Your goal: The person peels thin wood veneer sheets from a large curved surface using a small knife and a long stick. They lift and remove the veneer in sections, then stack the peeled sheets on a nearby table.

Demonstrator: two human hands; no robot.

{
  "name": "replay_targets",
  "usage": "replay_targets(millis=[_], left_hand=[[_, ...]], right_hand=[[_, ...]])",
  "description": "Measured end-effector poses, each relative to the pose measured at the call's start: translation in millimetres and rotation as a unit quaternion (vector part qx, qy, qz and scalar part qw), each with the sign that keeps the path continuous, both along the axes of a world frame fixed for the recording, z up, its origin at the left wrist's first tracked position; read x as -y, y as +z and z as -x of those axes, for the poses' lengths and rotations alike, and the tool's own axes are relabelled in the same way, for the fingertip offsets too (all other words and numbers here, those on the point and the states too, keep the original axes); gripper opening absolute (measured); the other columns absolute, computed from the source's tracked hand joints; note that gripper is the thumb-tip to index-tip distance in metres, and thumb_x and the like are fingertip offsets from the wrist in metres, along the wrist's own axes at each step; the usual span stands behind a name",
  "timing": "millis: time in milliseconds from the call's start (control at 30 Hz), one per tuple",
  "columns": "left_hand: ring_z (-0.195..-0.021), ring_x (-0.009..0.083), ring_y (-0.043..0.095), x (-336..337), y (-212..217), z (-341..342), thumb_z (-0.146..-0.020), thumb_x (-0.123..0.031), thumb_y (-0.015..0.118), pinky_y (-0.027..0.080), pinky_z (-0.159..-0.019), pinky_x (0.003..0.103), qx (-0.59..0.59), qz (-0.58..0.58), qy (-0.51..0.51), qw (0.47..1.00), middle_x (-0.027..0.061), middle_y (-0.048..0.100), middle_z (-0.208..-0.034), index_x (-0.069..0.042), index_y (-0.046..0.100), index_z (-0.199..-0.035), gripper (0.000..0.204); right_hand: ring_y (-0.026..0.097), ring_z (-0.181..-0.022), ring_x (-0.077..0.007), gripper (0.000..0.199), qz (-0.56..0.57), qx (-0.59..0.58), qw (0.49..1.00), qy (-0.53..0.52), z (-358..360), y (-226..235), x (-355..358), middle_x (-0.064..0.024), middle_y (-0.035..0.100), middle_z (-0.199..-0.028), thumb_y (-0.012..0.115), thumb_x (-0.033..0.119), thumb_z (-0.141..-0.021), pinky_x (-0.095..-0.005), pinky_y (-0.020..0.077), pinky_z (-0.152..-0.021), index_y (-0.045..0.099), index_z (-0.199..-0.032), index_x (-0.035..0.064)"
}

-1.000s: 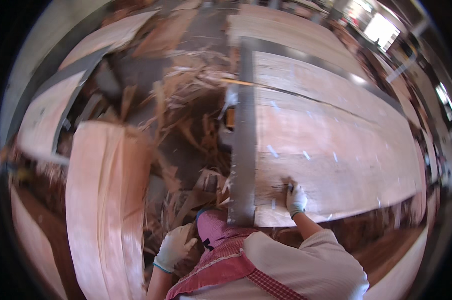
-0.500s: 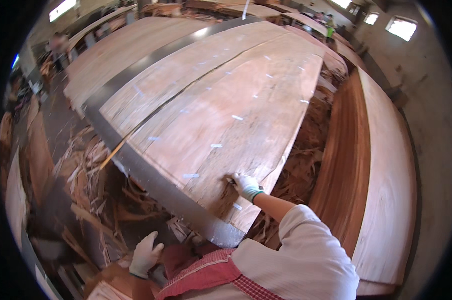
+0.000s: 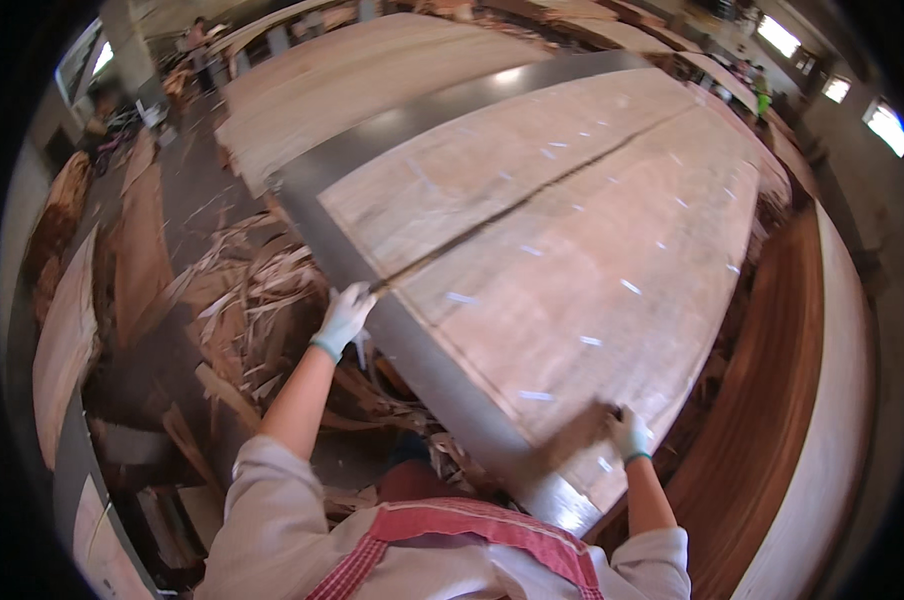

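A large sheet of pale pinkish veneer (image 3: 572,290), marked with short white tape strips, lies on a dark metal-topped table (image 3: 452,385). A dark gap (image 3: 502,212) runs lengthwise through it. At the table's left edge, where the gap ends, my gloved left hand (image 3: 344,318) is closed on the end of a thin wood strip (image 3: 384,287). My gloved right hand (image 3: 630,436) rests on the veneer near its front right corner. Its fingers are curled round a small dark object, mostly hidden, whose kind I cannot make out.
Torn veneer scraps (image 3: 262,300) heap on the floor to the left of the table. Reddish-brown boards (image 3: 762,400) stand along the right side. Another table with a pale sheet (image 3: 372,85) lies beyond, and people (image 3: 200,50) are at the far back.
My left hand has risen from low beside my apron to the table edge and taken the protruding strip end. The view has turned left. My right hand stays on the veneer.
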State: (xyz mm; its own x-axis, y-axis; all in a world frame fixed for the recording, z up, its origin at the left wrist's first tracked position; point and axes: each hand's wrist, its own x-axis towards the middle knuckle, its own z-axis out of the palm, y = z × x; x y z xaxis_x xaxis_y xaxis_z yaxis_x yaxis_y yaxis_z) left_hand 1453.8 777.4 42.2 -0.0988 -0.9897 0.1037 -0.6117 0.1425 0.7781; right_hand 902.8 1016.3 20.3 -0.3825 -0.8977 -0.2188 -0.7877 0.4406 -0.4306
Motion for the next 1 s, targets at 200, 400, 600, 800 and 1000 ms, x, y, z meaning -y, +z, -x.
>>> replay_targets(millis=[200,400,600,800,1000], left_hand=[[-0.083,0.0150,0.056,156,-33,-78,-0.091,-0.022,0.059,0.049,-0.082,0.030,-0.400,-0.255,0.245,0.846,0.0020,0.059,-0.092,-0.006,0.057,-0.110,0.025],[-0.080,0.0166,0.057,270,-55,-100,-0.087,-0.025,0.066,0.053,-0.080,0.035,-0.551,-0.207,0.329,0.739,0.0029,0.058,-0.086,-0.010,0.059,-0.095,0.019],[-0.075,0.0183,0.060,295,-26,-107,-0.082,-0.023,0.070,0.047,-0.069,0.030,-0.277,-0.043,0.262,0.924,0.0081,0.069,-0.092,0.000,0.068,-0.100,0.029],[-0.101,0.0307,0.054,204,88,16,-0.077,-0.015,0.066,0.041,-0.089,0.043,0.097,0.272,-0.022,0.957,0.0115,0.061,-0.102,-0.007,0.065,-0.088,0.013],[-0.114,0.0325,0.049,84,109,13,-0.076,-0.017,0.069,0.039,-0.097,0.047,0.092,0.227,-0.170,0.955,0.0144,0.056,-0.116,-0.005,0.058,-0.109,0.037]], right_hand=[[0.055,-0.057,-0.0353,0.030,0.107,-0.013,0.982,-0.158,-71,13,7,-0.0208,0.060,-0.065,0.068,0.023,-0.081,-0.0438,0.0426,-0.056,0.057,-0.075,-0.0040],[0.051,-0.057,-0.0161,0.025,0.076,0.127,0.980,-0.135,-215,23,83,-0.0127,0.058,-0.062,0.067,0.020,-0.086,-0.0342,0.0427,-0.054,0.059,-0.081,-0.0033],[0.056,-0.063,-0.0124,0.028,0.047,0.251,0.967,-0.020,-311,59,194,-0.0079,0.062,-0.068,0.065,0.024,-0.088,-0.0281,0.0440,-0.057,0.059,-0.087,-0.0032],[0.049,-0.050,-0.0121,0.043,0.093,0.558,0.818,-0.105,-355,132,326,-0.0049,0.057,-0.064,0.059,0.042,-0.091,-0.0273,0.0406,-0.048,0.056,-0.098,-0.0007],[0.049,-0.056,-0.0077,0.010,0.219,0.480,0.824,-0.206,-335,127,319,-0.0006,0.057,-0.071,0.058,0.009,-0.087,-0.0237,0.0397,-0.050,0.061,-0.089,0.0003]])
